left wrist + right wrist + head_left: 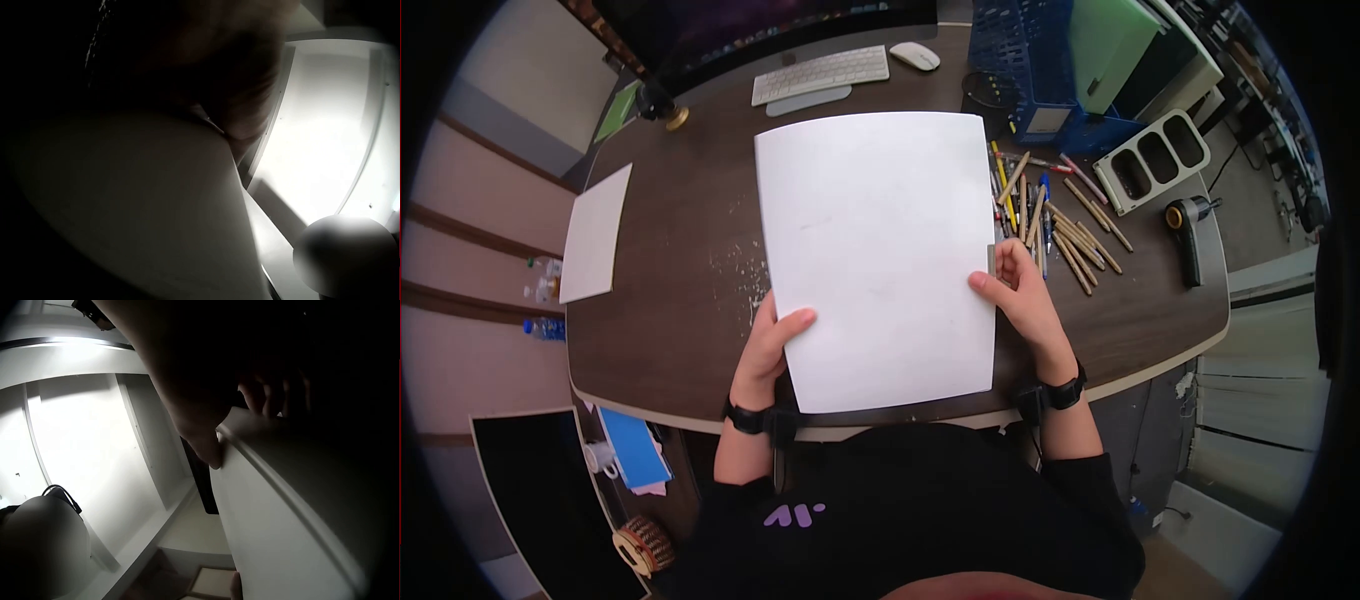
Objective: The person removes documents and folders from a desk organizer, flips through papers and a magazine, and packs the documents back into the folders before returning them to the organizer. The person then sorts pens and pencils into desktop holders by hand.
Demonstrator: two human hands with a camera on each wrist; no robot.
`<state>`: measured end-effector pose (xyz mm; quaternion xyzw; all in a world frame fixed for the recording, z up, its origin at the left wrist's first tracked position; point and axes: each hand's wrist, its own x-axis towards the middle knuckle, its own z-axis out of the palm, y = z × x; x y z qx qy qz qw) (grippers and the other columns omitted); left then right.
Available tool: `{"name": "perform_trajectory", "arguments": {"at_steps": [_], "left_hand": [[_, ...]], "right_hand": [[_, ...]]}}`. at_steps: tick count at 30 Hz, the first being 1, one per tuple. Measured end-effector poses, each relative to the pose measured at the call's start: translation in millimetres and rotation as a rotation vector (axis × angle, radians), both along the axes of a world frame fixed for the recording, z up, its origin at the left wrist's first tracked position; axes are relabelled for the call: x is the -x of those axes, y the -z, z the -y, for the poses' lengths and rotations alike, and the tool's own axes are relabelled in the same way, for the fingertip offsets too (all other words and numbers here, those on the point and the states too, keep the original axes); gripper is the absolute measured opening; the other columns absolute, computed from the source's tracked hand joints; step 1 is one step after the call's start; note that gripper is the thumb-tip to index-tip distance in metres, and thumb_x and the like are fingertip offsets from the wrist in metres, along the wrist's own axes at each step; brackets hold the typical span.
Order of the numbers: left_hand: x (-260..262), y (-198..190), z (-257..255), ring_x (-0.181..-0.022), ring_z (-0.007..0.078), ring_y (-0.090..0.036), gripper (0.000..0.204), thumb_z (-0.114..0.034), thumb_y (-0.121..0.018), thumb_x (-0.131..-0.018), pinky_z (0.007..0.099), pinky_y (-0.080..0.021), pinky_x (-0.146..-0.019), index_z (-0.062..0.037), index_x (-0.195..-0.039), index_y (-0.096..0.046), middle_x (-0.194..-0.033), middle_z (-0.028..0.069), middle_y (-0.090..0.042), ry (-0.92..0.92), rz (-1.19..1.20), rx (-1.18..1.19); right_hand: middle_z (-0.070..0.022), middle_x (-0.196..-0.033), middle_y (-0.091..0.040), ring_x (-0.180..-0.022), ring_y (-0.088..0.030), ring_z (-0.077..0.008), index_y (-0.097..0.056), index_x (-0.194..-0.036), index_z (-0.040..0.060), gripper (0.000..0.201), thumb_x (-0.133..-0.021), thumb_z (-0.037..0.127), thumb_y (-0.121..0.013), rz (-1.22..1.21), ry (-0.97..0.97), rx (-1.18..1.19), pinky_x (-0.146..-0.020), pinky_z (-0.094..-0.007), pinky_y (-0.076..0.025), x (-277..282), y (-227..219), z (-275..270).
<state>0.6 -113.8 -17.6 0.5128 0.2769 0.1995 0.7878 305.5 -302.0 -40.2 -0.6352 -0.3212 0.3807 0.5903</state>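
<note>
A large white rectangular panel [880, 230] is held up over the near part of the desk, one hand at each side edge. My left hand [762, 348] grips its lower left edge, thumb on the white face and fingers hidden behind. The right hand [1022, 298] pinches the opposite edge somewhat higher, its thumb on the face and curled fingers partly showing beside a small grey strip [991, 261]. In the right wrist view the panel [265, 525] shows a ridged edge under the thumb. Dark shadow covers much of the left wrist view, where the panel [156, 200] fills the lower left.
Right of the panel lie scattered pencils and pens [1085, 235], a white three-slot holder [1155, 160] and a black-handled tool [1187, 240]. Behind are a keyboard [820, 75], mouse [915, 56] and blue file rack [1025, 70]. A white sheet [597, 235] lies left, pale crumbs [750, 275] nearer.
</note>
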Motion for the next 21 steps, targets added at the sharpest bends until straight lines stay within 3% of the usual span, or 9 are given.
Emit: {"name": "perform_trajectory", "arguments": {"at_steps": [1,3,4,7,11,13,16,20,21], "left_hand": [[2,-5,-1,-0.116,0.0215,-0.061,0.072,-0.027,-0.076,-0.088,0.0337,-0.050,-0.098,0.0083,-0.142,-0.046,-0.130,0.0168,-0.062,-0.016,0.014,-0.056],[2,-13,-6,-0.116,0.0212,-0.060,0.076,-0.030,-0.079,-0.084,0.0339,-0.049,-0.098,0.0078,-0.142,-0.046,-0.128,0.0158,-0.062,-0.021,0.042,-0.126],[1,-15,-9,-0.117,0.0215,-0.060,0.080,-0.033,-0.081,-0.081,0.0345,-0.048,-0.099,0.0074,-0.142,-0.047,-0.128,0.0154,-0.062,0.004,0.050,-0.146],[-15,-28,-14,-0.120,0.0216,-0.058,0.087,-0.041,-0.084,-0.077,0.0345,-0.046,-0.101,0.0068,-0.140,-0.048,-0.128,0.0139,-0.062,0.041,0.103,-0.159],[-32,-25,-33,-0.118,0.0209,-0.060,0.076,-0.046,-0.070,-0.091,0.0345,-0.048,-0.100,0.0060,-0.141,-0.048,-0.128,0.0140,-0.063,0.161,0.157,-0.115],[-37,-17,-50,-0.114,0.0211,-0.063,0.069,-0.046,-0.062,-0.098,0.0346,-0.050,-0.098,0.0056,-0.141,-0.049,-0.127,0.0152,-0.064,0.216,0.209,-0.090],[-32,21,-70,-0.097,0.0243,-0.069,0.051,-0.038,-0.043,-0.108,0.0348,-0.055,-0.088,0.0039,-0.136,-0.052,-0.119,0.0213,-0.067,0.425,0.201,0.118],[-25,44,-83,-0.098,0.0244,-0.069,0.050,-0.038,-0.044,-0.108,0.0371,-0.058,-0.087,0.0036,-0.134,-0.054,-0.114,0.0186,-0.068,0.407,0.255,0.356],[-26,44,-85,-0.098,0.0244,-0.069,0.050,-0.038,-0.044,-0.108,0.0371,-0.058,-0.087,0.0036,-0.134,-0.054,-0.114,0.0186,-0.068,0.397,0.271,0.363]], "right_hand": [[-0.0018,-0.101,-0.062,-0.087,-0.055,-0.0070,-0.058,-0.109,0.0059,0.037,-0.087,0.023,-0.083,0.005,0.012,-0.015,-0.075,-0.0215,-0.044,4,-13,-1],[-0.0098,-0.127,-0.059,-0.110,-0.058,-0.0147,-0.049,-0.138,0.0002,0.066,-0.085,0.024,-0.082,-0.283,-0.164,-0.194,-0.094,-0.0279,-0.047,14,-48,-5],[-0.0137,-0.137,-0.056,-0.121,-0.057,-0.0213,-0.042,-0.147,-0.0028,0.079,-0.084,0.024,-0.081,-0.050,-0.290,-0.109,-0.103,-0.0337,-0.045,5,-47,-3],[-0.0130,-0.134,-0.058,-0.121,-0.057,-0.0219,-0.045,-0.144,-0.0026,0.076,-0.083,0.026,-0.081,-0.122,-0.186,-0.224,-0.105,-0.0358,-0.044,11,-67,-4],[-0.0159,-0.122,-0.063,-0.109,-0.064,-0.0207,-0.049,-0.137,-0.0070,0.066,-0.085,0.021,-0.077,-0.299,-0.038,-0.259,-0.093,-0.0327,-0.052,-2,-83,-1],[-0.0167,-0.119,-0.064,-0.105,-0.066,-0.0218,-0.049,-0.136,-0.0084,0.061,-0.088,0.019,-0.074,-0.274,0.111,-0.399,-0.090,-0.0330,-0.054,-11,-97,1],[-0.0151,-0.119,-0.064,-0.104,-0.066,-0.0220,-0.051,-0.133,-0.0078,0.056,-0.090,0.020,-0.072,-0.061,0.338,-0.557,-0.088,-0.0335,-0.054,-41,-128,8],[-0.0125,-0.118,-0.061,-0.104,-0.061,-0.0199,-0.054,-0.127,-0.0051,0.050,-0.089,0.019,-0.078,0.478,0.603,-0.717,-0.096,-0.0332,-0.047,-89,-175,-4],[-0.0125,-0.118,-0.061,-0.104,-0.061,-0.0199,-0.054,-0.127,-0.0051,0.050,-0.089,0.019,-0.078,0.488,0.586,-0.713,-0.096,-0.0332,-0.047,-97,-186,-16]]}}
